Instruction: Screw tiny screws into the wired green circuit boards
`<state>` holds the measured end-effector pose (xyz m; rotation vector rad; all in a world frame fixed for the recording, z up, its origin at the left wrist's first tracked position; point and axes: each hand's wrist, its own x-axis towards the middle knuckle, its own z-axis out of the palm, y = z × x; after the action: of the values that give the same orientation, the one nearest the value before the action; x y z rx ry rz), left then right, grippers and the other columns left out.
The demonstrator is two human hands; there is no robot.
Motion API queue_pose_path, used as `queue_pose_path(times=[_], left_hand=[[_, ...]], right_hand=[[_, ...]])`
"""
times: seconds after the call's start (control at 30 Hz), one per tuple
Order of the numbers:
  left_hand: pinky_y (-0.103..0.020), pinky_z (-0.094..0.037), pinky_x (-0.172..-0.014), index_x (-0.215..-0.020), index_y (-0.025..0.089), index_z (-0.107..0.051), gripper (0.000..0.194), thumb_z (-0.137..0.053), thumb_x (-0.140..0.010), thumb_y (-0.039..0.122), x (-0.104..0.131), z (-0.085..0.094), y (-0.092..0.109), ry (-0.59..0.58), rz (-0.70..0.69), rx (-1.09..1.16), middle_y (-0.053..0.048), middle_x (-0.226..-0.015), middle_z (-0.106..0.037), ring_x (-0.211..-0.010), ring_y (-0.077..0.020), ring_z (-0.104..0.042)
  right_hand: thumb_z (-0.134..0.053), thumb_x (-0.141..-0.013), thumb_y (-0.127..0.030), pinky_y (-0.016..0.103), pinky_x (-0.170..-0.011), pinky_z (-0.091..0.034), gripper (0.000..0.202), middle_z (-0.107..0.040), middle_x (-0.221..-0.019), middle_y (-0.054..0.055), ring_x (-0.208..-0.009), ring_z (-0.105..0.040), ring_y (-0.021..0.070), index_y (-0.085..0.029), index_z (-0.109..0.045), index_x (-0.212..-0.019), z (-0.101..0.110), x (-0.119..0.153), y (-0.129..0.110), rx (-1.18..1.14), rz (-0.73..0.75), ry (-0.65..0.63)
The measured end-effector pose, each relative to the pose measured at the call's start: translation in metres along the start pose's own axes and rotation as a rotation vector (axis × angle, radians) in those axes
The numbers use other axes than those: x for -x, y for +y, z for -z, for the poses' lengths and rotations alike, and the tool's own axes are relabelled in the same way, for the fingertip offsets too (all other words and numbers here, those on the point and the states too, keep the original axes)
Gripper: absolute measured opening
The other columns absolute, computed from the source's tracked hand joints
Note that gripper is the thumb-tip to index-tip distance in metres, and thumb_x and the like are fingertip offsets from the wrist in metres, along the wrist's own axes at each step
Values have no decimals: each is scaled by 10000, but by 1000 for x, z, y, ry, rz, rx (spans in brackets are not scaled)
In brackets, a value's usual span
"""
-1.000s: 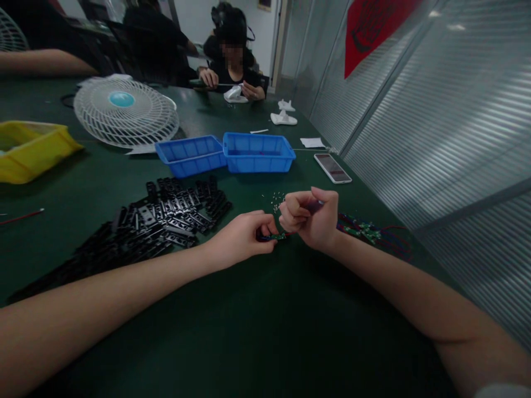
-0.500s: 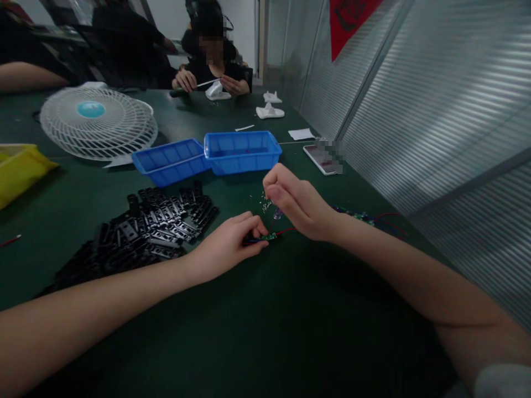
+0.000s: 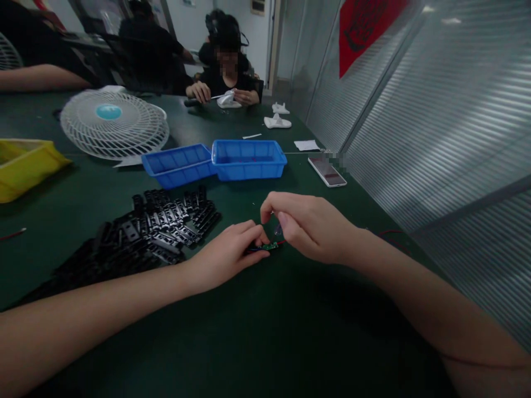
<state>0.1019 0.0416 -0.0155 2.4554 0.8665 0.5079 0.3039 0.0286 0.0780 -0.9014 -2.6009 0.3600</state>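
Observation:
My left hand (image 3: 232,249) rests on the green table (image 3: 265,331), closed on a small green circuit board (image 3: 271,246) with a red wire and dark wires. Its thumb and fingers grip the board's left end. Close to the board's right side, my right hand (image 3: 311,224) is curled shut with the palm side hidden. A small clear, purplish piece (image 3: 278,228) shows by its thumb; I cannot tell its kind. Left of my left hand lies a heap of black plastic parts (image 3: 166,226). More red and blue wires (image 3: 392,235) show behind my right forearm.
Two blue bins (image 3: 249,170) stand beyond the hands, with a white fan guard (image 3: 116,132) behind them to the left. A yellow bin (image 3: 29,171) is at far left, a phone (image 3: 327,172) at right. Across the table a person (image 3: 228,77) handles a white part (image 3: 228,99).
My right hand has come down towards the board and now covers the small loose metal bits behind it. My left hand keeps its hold. The view has tilted up slightly.

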Motion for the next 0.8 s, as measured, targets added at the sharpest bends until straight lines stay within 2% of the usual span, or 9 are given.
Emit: queue_pose_path(times=[0.1, 0.2, 0.3, 0.4, 0.47, 0.57, 0.63, 0.7, 0.8], left_hand=[[-334, -460, -774, -982, 208, -538, 153, -550, -894, 333, 1, -1, -1, 24, -16, -2, -29, -973, -566, -889, -192, -551], [-318, -452, -741, -944, 209, -522, 139, -563, -891, 331, 2, -1, -2, 31, -17, -9, -14, -927, -553, -849, -181, -538], [-306, -443, -734, -943, 216, -508, 130, -565, -895, 323, 3, -1, -2, 17, -14, -11, -4, -911, -542, -850, -176, -526], [-304, -436, -739, -936, 214, -500, 135, -558, -900, 331, 3, 1, 0, 4, -16, -26, -7, -922, -536, -860, -176, -518], [-300, -431, -726, -924, 211, -497, 140, -547, -906, 340, 3, 2, 2, 1, -15, -38, -8, -914, -529, -847, -174, -513], [-294, -424, -712, -924, 211, -499, 131, -533, -914, 337, 3, 2, 3, -1, -15, -44, -8, -904, -520, -843, -173, -513], [-292, -421, -708, -922, 211, -500, 126, -531, -915, 333, 3, 1, 3, 0, -22, -40, -8, -895, -516, -837, -171, -515], [-293, -419, -703, -920, 212, -499, 127, -530, -915, 335, 3, 1, 2, 4, -27, -37, -8, -890, -512, -826, -170, -514], [-296, -417, -700, -916, 214, -495, 127, -536, -910, 333, 2, 1, 1, 8, -33, -31, -8, -888, -513, -814, -170, -514]], right_hand=[[-302, -952, -238, 240, -585, -307, 238, -570, -792, -9, -630, -496, 98, -150, -465, -1103, 2, 2, -11, 94, -42, -35], [-307, -980, -336, 232, -532, -267, 272, -577, -750, -14, -578, -480, 95, -151, -456, -1114, 3, 3, -15, 250, -44, -22], [-316, -973, -473, 225, -509, -237, 366, -539, -654, -28, -527, -444, 86, -168, -519, -964, 4, 3, -10, 319, -74, -9], [-350, -931, -574, 225, -503, -216, 459, -427, -538, -51, -480, -377, 77, -181, -533, -781, 3, 2, -2, 321, -116, 83], [-322, -931, -587, 238, -510, -206, 512, -384, -515, -47, -476, -352, 81, -179, -523, -696, 2, 1, 3, 373, -161, 129], [-259, -973, -477, 254, -544, -240, 484, -476, -598, -12, -545, -420, 108, -176, -566, -751, 4, 1, 5, 384, -186, 76], [-258, -976, -348, 263, -603, -299, 401, -567, -791, 33, -681, -502, 135, -166, -598, -866, 7, 2, 4, 312, -118, 26], [-268, -963, -267, 273, -664, -338, 345, -579, -946, 60, -791, -528, 153, -160, -596, -958, 11, 3, 2, 222, -70, -27], [-314, -948, -206, 267, -682, -364, 252, -573, -982, 60, -789, -528, 141, -142, -510, -1094, 15, 5, -3, 103, -51, -56]])
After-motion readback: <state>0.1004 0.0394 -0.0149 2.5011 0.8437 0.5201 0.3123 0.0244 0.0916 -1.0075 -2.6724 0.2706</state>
